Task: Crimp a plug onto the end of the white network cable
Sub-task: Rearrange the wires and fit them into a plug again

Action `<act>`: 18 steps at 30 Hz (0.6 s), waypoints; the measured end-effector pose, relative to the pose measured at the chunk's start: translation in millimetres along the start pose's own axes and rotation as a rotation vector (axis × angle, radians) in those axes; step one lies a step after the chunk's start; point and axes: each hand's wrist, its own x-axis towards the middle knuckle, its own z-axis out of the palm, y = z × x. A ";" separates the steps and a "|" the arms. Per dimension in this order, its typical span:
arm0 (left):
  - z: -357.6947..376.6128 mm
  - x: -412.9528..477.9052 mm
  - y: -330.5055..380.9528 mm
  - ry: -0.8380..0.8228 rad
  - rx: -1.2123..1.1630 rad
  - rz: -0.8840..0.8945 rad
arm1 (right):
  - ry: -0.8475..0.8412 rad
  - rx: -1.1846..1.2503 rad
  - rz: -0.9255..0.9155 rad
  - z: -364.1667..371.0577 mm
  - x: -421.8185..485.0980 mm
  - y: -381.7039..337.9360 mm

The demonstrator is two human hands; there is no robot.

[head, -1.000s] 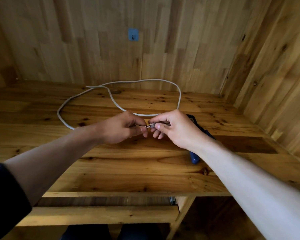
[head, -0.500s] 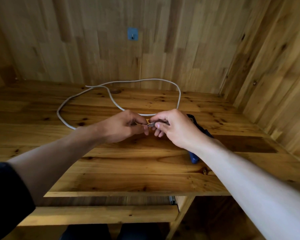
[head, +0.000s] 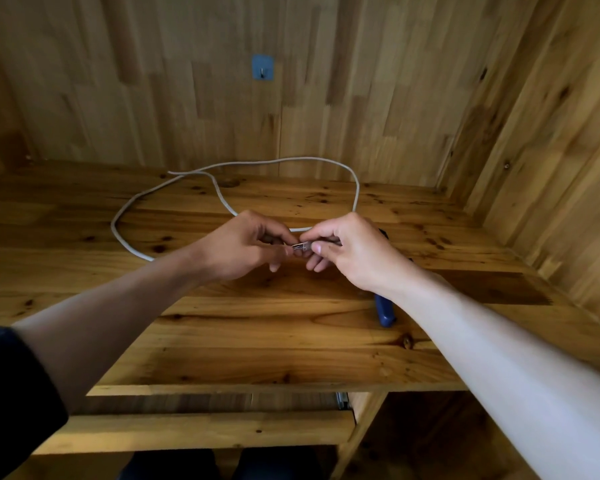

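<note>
The white network cable (head: pixel 356 188) lies in a wide loop on the wooden table (head: pixel 257 341), and one strand runs in under my hands. My left hand (head: pixel 243 247) pinches the cable's end, which is hidden inside the fingers. My right hand (head: pixel 354 251) pinches a small clear plug (head: pixel 299 246) between thumb and fingers. The plug sits right between the fingertips of both hands, a little above the table. I cannot tell how far the wires sit inside the plug.
A blue-handled crimping tool (head: pixel 385 313) lies on the table under my right wrist, mostly hidden. Wooden walls close the back and the right side. A blue hook (head: pixel 263 66) hangs on the back wall. The table's front edge is just below my forearms.
Both hands stay pressed together at the plug, with only small finger movements. The cable loop has not moved.
</note>
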 end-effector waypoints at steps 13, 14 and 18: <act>1.1 0.3 1.9 0.021 -0.060 -0.041 | -0.004 -0.039 0.007 -1.8 0.3 -1.7; 1.4 1.1 1.2 0.023 -0.069 -0.043 | -0.005 -0.039 0.007 -2.4 0.6 -1.9; 0.7 1.8 -1.3 0.015 -0.077 -0.045 | -0.018 -0.038 0.004 -3.4 1.6 -2.3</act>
